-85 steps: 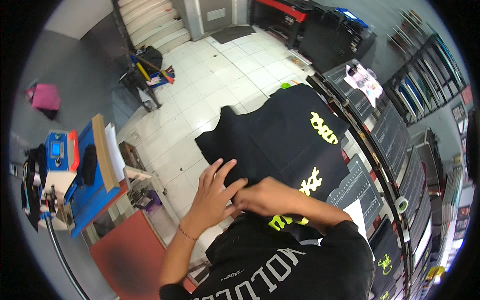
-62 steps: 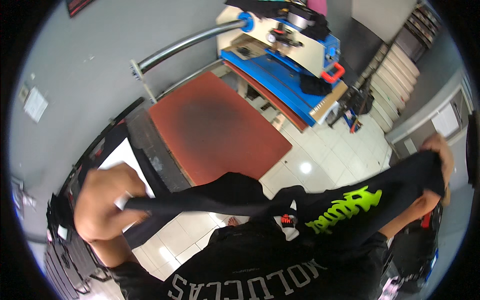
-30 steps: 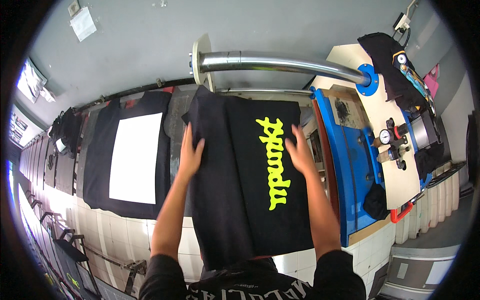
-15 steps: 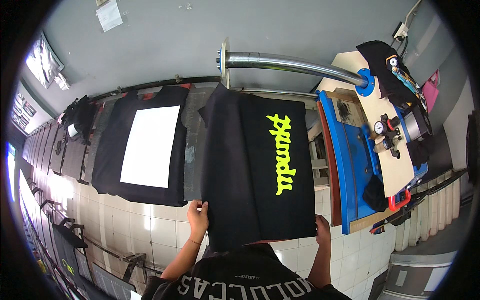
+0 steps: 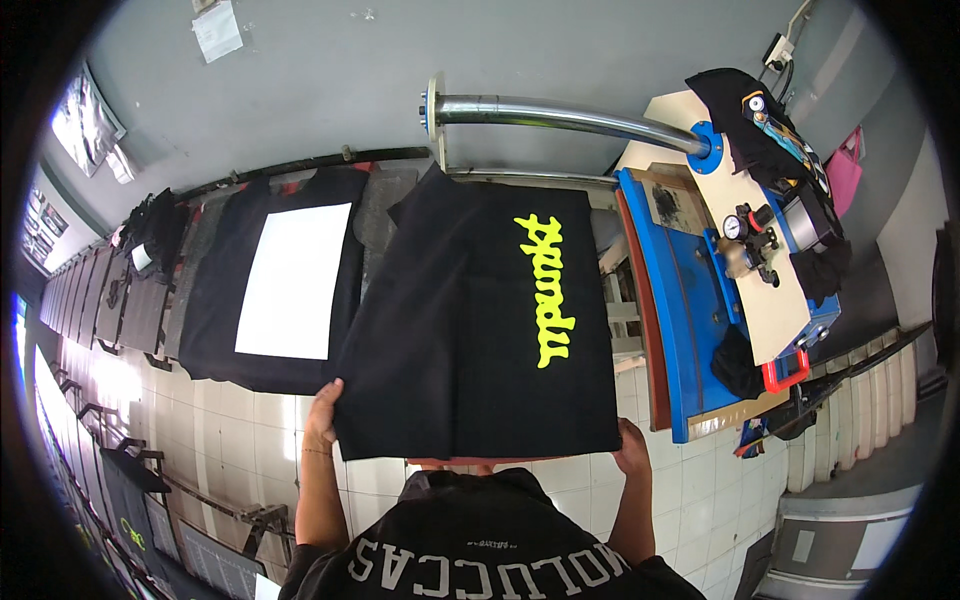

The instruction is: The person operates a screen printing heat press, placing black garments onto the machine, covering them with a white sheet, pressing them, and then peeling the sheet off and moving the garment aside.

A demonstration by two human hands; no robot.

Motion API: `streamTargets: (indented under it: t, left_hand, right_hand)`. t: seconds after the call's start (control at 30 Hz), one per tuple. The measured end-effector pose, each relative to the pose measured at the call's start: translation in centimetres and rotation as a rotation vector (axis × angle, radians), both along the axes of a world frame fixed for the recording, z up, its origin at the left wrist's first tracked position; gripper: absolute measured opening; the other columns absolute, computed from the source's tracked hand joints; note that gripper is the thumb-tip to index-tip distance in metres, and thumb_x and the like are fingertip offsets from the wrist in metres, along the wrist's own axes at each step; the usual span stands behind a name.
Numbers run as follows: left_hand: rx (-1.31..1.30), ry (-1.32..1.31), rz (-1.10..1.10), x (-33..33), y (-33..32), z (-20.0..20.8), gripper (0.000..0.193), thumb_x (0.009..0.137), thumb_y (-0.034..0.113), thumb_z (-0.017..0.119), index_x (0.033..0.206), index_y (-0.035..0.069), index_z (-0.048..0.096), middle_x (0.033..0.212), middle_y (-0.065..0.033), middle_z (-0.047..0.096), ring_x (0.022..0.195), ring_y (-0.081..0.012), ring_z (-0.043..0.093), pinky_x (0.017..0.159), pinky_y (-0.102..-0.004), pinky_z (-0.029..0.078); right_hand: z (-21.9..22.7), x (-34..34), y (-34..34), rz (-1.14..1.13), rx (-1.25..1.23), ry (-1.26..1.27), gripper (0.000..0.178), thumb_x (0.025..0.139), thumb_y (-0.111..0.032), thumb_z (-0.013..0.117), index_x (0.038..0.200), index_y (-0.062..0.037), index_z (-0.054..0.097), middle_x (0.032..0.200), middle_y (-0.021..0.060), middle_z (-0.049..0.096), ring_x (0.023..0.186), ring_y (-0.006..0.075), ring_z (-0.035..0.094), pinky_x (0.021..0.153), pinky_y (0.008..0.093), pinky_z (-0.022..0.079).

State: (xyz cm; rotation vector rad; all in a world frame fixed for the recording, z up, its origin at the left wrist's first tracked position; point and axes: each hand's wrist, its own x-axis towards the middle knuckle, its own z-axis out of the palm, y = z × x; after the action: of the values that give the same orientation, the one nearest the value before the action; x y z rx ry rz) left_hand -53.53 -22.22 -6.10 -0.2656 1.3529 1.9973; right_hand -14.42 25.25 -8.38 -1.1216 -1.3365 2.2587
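Note:
A black T-shirt (image 5: 480,330) with bright yellow-green lettering lies spread over a platen in front of me. My left hand (image 5: 322,410) is closed on its near left corner, the thumb on top of the cloth. At the near right corner, my right hand (image 5: 632,448) is also closed on the cloth's edge, with its fingertips partly hidden. A soft vertical crease runs left of the lettering. To the left, a second black T-shirt (image 5: 210,320) lies flat with a white sheet (image 5: 293,282) on it.
At my right stands a blue heat press (image 5: 685,330) with a gauge (image 5: 733,229) and a red handle (image 5: 787,371). Dark cloth lies on top of it. A thick metal pipe (image 5: 570,115) runs across the back. More platens (image 5: 90,300) line up at far left.
My left hand has moved left with the T-shirt's near left corner, spreading the cloth wider. My right hand still holds its corner. The view has shifted slightly.

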Motion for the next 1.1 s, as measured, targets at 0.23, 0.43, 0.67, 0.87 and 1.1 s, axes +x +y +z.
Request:
streamTargets:
  t: [0.23, 0.43, 0.67, 0.87, 1.1]
  left_hand:
    - [-0.197, 0.123, -0.062, 0.3, -0.2, 2.7, 0.037, 0.098, 0.027, 0.061, 0.118, -0.005, 0.061, 0.106, -0.0130, 0.070, 0.093, -0.0191, 0.068, 0.085, -0.0320, 0.056]
    - [-0.221, 0.092, -0.040, 0.5, -1.3, 1.6, 0.026, 0.099, 0.025, 0.062, 0.107, 0.000, 0.064, 0.097, -0.0055, 0.069, 0.087, -0.0134, 0.065, 0.082, -0.0286, 0.054]
    - [-0.333, 0.206, 0.002, 0.1, -2.1, 2.2, 0.022, 0.099, 0.025, 0.062, 0.086, 0.007, 0.056, 0.078, 0.0029, 0.058, 0.070, -0.0054, 0.053, 0.065, -0.0229, 0.047]
    - [-0.328, 0.275, 0.030, 1.9, -1.9, 2.5, 0.021, 0.098, 0.023, 0.063, 0.089, 0.006, 0.056, 0.081, -0.0012, 0.062, 0.069, -0.0078, 0.057, 0.063, -0.0239, 0.050]
    - [-0.296, 0.175, 0.081, 4.0, -4.5, -2.8, 0.022, 0.098, 0.022, 0.063, 0.104, 0.003, 0.055, 0.086, -0.0098, 0.068, 0.072, -0.0136, 0.065, 0.065, -0.0277, 0.055]
  right_hand:
    - [-0.8, 3.9, -0.5, -0.193, 0.295, -0.418, 0.035, 0.105, -0.033, 0.045, 0.116, -0.0038, 0.060, 0.108, 0.0074, 0.067, 0.094, 0.0159, 0.062, 0.079, 0.0293, 0.048]
    - [3.6, 1.5, -2.3, -0.007, 0.279, -0.374, 0.042, 0.099, -0.045, 0.055, 0.114, -0.0064, 0.063, 0.108, 0.0033, 0.064, 0.092, 0.0136, 0.057, 0.072, 0.0316, 0.047]
    - [4.7, 0.5, -1.5, -0.097, 0.484, -0.487, 0.031, 0.092, -0.036, 0.068, 0.097, -0.0054, 0.065, 0.084, -0.0016, 0.060, 0.075, 0.0081, 0.053, 0.060, 0.0271, 0.043]
    - [3.9, 3.5, -2.3, -0.202, 0.178, -0.337, 0.032, 0.093, -0.031, 0.066, 0.110, -0.0045, 0.062, 0.095, 0.0011, 0.065, 0.085, 0.0123, 0.060, 0.066, 0.0301, 0.045]
    - [2.9, 5.0, -2.6, -0.192, 0.098, -0.339, 0.032, 0.094, -0.032, 0.066, 0.110, -0.0054, 0.060, 0.098, 0.0027, 0.066, 0.087, 0.0150, 0.060, 0.067, 0.0310, 0.047]
